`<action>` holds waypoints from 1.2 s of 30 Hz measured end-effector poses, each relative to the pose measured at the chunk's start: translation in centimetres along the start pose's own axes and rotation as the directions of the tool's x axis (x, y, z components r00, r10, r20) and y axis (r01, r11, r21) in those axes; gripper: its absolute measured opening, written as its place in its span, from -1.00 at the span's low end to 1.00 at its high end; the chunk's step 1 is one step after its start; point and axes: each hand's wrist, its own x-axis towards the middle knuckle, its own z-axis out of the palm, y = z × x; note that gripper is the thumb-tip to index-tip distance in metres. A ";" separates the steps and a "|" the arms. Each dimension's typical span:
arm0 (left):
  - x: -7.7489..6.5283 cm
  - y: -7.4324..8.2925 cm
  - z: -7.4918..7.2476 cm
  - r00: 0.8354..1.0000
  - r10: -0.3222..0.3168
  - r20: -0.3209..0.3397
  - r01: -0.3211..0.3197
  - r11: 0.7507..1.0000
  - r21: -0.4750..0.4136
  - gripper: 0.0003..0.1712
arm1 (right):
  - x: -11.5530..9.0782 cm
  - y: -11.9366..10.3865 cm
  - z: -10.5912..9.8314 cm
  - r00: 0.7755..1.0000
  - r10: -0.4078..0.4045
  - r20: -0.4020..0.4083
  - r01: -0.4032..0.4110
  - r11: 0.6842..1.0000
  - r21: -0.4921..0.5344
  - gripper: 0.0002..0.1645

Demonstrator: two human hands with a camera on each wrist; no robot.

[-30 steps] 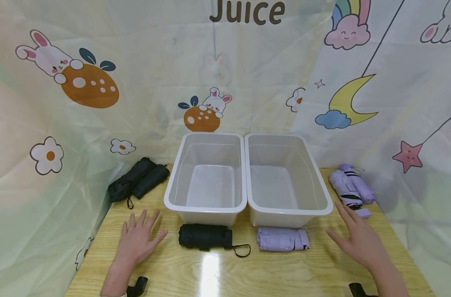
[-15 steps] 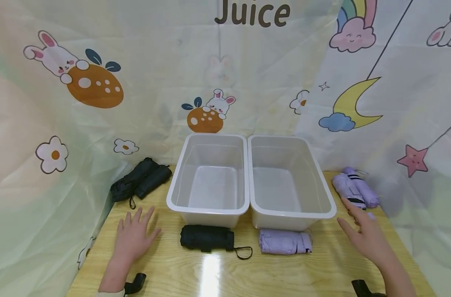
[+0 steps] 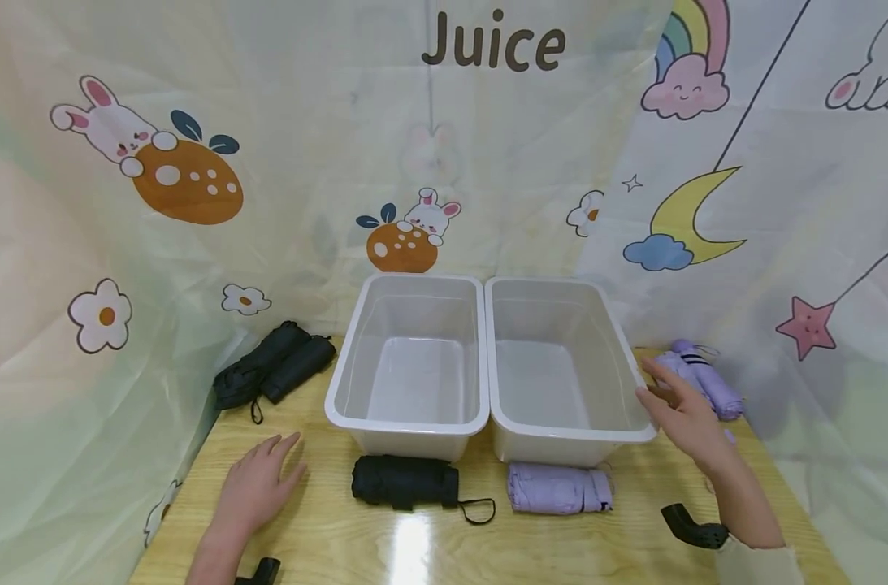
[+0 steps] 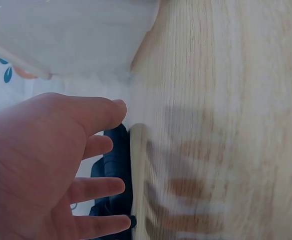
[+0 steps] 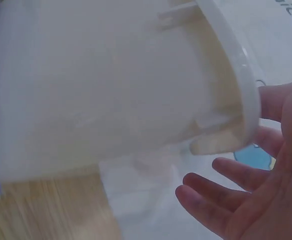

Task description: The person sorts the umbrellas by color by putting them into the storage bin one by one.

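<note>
My right hand (image 3: 688,422) is at the right rim of the right white bin (image 3: 571,443), fingers spread and loosely bent. In the right wrist view its thumb and index finger overlap the bin's edge (image 5: 251,100); whether they touch it I cannot tell. Behind that hand lie folded purple umbrellas (image 3: 717,394), partly hidden. My left hand (image 3: 253,487) hovers over the table, fingers relaxed, holding nothing. Beyond it are two folded black umbrellas (image 3: 297,370). A black folded umbrella (image 3: 405,481) lies before the left bin (image 3: 410,441), a purple one (image 3: 558,489) before the right bin.
Both bins stand side by side and contain nothing visible. The wooden table (image 3: 341,544) ends against a printed cloth backdrop (image 3: 305,162) behind and at both sides. A wrist strap loop (image 3: 480,510) trails from the front black umbrella.
My right hand has moved left and forward, from beside the purple umbrellas to the right bin's rim. My left hand has drawn back slightly and its fingers are less spread. The head view has shifted slightly.
</note>
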 end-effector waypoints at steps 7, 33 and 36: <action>-0.1 -0.1 0.7 1.000 0.004 0.024 -0.003 1.000 -0.026 -0.39 | 1.8 0.9 0.6 0.999 0.032 0.016 -0.033 0.994 0.103 -0.26; 6.7 -2.2 -1.0 0.977 0.131 -0.169 -0.142 0.988 -0.054 -0.43 | 2.9 2.5 1.5 0.983 0.128 0.129 -0.165 0.926 0.339 -0.22; 8.6 -2.4 -0.8 0.977 0.125 -0.175 -0.140 0.987 -0.076 -0.39 | 2.9 2.5 1.5 0.985 0.123 0.123 -0.159 0.926 0.343 -0.23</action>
